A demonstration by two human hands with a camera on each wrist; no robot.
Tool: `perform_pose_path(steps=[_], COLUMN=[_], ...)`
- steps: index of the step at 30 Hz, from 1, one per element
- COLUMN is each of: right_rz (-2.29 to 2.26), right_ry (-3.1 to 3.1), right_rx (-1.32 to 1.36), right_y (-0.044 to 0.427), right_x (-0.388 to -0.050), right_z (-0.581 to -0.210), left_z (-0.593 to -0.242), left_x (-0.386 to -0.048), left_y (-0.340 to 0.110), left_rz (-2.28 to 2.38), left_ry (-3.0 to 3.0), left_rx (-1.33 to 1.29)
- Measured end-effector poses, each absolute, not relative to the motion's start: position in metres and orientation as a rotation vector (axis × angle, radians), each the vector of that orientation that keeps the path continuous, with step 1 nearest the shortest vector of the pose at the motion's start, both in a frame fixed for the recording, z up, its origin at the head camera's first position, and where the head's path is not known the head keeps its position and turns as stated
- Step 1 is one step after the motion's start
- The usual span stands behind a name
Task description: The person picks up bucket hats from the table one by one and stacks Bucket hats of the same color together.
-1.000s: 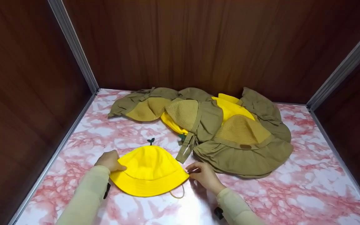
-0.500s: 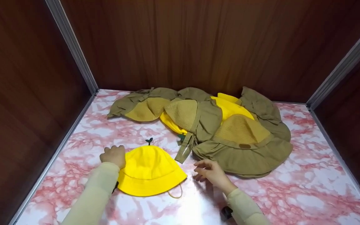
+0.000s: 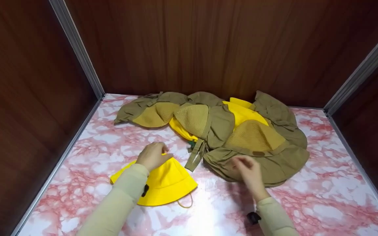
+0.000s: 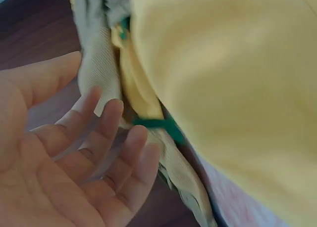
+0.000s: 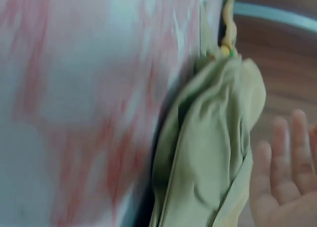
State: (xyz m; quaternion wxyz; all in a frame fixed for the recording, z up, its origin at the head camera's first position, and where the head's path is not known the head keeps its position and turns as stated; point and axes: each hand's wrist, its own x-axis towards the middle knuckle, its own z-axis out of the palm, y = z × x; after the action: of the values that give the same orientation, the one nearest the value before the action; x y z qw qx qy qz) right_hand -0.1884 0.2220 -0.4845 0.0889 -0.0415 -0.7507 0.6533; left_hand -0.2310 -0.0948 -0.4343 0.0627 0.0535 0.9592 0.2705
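Note:
A yellow bucket hat (image 3: pixel 172 183) lies at the front of the table, its thin chin cord (image 3: pixel 186 201) trailing by the brim. My left hand (image 3: pixel 153 156) is over the hat's crown and hides part of it. In the left wrist view, its loosely bent fingers (image 4: pixel 106 130) hold nothing and appear near a green sprout ornament (image 4: pixel 156 123). My right hand (image 3: pixel 249 172) is above the wide brim of a khaki sun hat (image 3: pixel 256 136) and holds nothing. Relaxed fingers (image 5: pixel 281 153) appear beside khaki cloth in the right wrist view.
More khaki hats (image 3: pixel 205 121) overlap in a pile along the back wall, with yellow hats (image 3: pixel 244 114) among them. A tie strap (image 3: pixel 195 155) hangs towards the front. Dark wood panels (image 3: pixel 195 46) enclose the marble-patterned table (image 3: pixel 87 183).
My left hand has left the yellow hat's left brim and moved right over its crown. My right hand has let go of the right brim and moved right, over the khaki hat.

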Motion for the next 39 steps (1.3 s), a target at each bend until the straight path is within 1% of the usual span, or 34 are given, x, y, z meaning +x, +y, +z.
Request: perform_pose_path(steps=[4, 9, 13, 16, 20, 28, 33, 39], right_rz=[1.918, 1.995, 2.096, 2.084, 2.030, 2.041, 2.174, 2.316], right_ry=[-2.060, -1.908, -1.816, -1.848, -1.924, -2.121, -2.115, -1.993], right_rx=[-0.244, -0.423, -0.566, -0.630, -0.660, -0.761, -0.767, -0.734], right_y=[0.241, 0.266, 0.280, 0.286, 0.290, 0.304, 0.311, 0.311], right_x=[-0.193, -0.195, -0.195, -0.196, -0.198, -0.198, -0.201, -0.207], right_z=[-0.483, -0.489, -0.496, -0.501, -0.507, -0.518, -0.518, -0.520], left_z=[-0.436, -0.448, -0.455, -0.460, -0.466, -0.484, -0.492, -0.497], left_x=[-0.233, -0.235, -0.237, -0.238, -0.240, -0.237, -0.233, -0.232], left_y=[-0.079, -0.060, -0.045, -0.035, -0.020, 0.009, 0.022, 0.037], left_rz=[1.021, 1.241, 1.318, 1.322, 1.361, 1.521, 1.562, 1.646], left_ry=[2.823, 2.678, 2.606, 2.600, 2.565, 2.318, 2.297, 2.237], left_rx=[0.170, 0.162, 0.151, 0.157, 0.165, 0.061, 0.075, 0.034])
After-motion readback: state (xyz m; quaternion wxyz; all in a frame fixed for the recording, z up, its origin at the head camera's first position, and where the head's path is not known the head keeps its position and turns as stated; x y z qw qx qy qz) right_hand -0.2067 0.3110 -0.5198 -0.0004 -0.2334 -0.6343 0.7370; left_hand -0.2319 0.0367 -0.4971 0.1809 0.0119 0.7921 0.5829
